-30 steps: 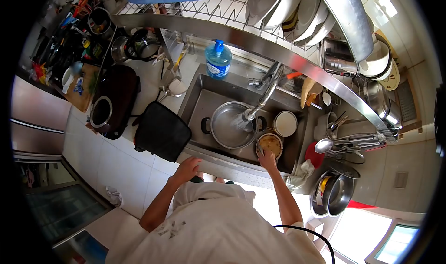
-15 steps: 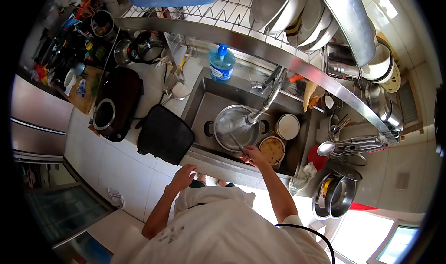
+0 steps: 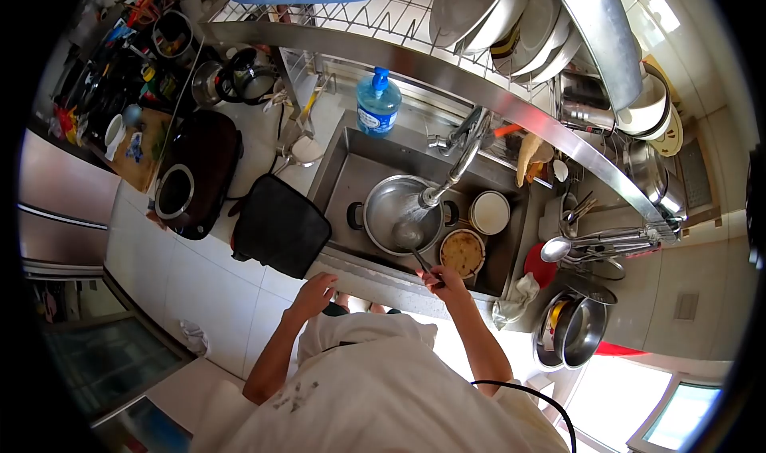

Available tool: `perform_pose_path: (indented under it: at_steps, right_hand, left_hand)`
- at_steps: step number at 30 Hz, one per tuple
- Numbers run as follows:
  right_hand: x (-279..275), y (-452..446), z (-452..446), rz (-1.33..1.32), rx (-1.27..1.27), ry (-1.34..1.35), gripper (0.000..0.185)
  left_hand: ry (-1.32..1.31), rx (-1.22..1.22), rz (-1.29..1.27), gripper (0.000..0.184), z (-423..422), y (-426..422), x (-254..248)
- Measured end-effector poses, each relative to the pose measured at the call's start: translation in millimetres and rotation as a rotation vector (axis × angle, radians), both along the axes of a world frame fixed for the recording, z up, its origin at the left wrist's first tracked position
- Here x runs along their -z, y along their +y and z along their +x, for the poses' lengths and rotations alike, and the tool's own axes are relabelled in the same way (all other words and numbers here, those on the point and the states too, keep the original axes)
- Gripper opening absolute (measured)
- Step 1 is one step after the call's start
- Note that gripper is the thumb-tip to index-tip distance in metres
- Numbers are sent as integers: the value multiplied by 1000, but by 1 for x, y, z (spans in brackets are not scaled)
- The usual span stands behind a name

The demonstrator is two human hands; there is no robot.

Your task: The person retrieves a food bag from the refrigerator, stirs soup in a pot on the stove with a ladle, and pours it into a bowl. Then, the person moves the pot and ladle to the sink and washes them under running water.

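Note:
My right hand (image 3: 444,282) is closed around the handle of a ladle (image 3: 408,234), whose bowl sits inside a two-handled metal pot (image 3: 379,228). Water runs from the faucet (image 3: 467,159) into that pot, which stands in the steel sink (image 3: 339,174). My left hand (image 3: 317,294) holds nothing; its loosely bent fingers are apart, by the counter's front edge and below a black square mat (image 3: 281,226). Right of the pot are a white bowl (image 3: 490,213) and a round dish with a yellowish-brown inside (image 3: 462,254).
A blue-capped soap bottle (image 3: 377,104) stands behind the sink. Overhead runs a metal dish rack (image 3: 383,53) with bowls and plates. A pale cloth (image 3: 516,301) hangs at the sink's right front corner, near metal basins (image 3: 581,332). Left is a dark cooker (image 3: 203,174).
My right hand has shifted slightly right and down with the ladle. The ladle's bowl now shows clearly, lower in the pot. The left hand stays by the counter edge.

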State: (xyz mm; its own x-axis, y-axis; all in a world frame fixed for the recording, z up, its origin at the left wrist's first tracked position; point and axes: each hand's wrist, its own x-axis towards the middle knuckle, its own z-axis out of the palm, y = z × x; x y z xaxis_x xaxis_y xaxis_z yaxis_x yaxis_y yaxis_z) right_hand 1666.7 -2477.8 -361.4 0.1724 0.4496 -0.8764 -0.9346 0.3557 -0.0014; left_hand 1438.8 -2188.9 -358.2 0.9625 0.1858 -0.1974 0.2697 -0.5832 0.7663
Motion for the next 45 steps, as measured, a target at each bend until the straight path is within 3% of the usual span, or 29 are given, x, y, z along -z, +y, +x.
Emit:
perform_pose_path:
  at_steps: [5,8,11,14,17,20,23,26,29,32,34,36,38,41,45]
  right_hand:
    - [4,33,4,-286,-46,-86,13]
    - [38,45,23,-123,-104,-161,7]
    - [44,56,36,-116,-195,-455,15]
    - [-1,60,18,-237,-462,-639,34]
    - [-30,42,3,-383,-770,-876,37]
    - [-39,3,26,-411,-1240,-1125,55]
    - [-25,-27,51,-670,-1500,-1940,52]
    - [-55,4,60,-960,-1851,-1620,43]
    - [-55,20,65,-1189,-1740,-1697,28]
    - [-35,19,80,-1192,-1698,-1729,26]
    - [-15,12,102,-952,-1797,-1642,28]
    - [-7,4,120,-693,-1809,-1281,31]
    - [-2,0,132,-423,-1664,-688,33]
    - [6,-2,94,-211,-1044,-446,32]
    - [31,31,25,-267,-702,-675,28]
  left_hand:
    - [11,-8,46,26,-5,3,-8]
    - [20,-13,77,26,-13,6,-8]
    - [73,-20,65,27,-20,3,-10]
    - [102,-72,37,26,-24,4,-14]
    - [99,-25,69,26,-25,2,-7]
    - [110,0,44,26,-19,-1,-9]
    - [86,2,36,27,-12,-2,-9]
    - [92,13,44,28,-4,-3,-11]
    - [101,1,25,28,-1,-3,-16]
    - [118,9,31,29,-3,-1,-20]
    - [140,11,39,30,-8,2,-19]
    - [165,1,37,30,-16,2,-13]
    - [142,-5,54,28,-23,0,-4]
    - [111,-30,47,28,-24,-3,-8]
    - [95,-20,60,28,-22,-3,-9]
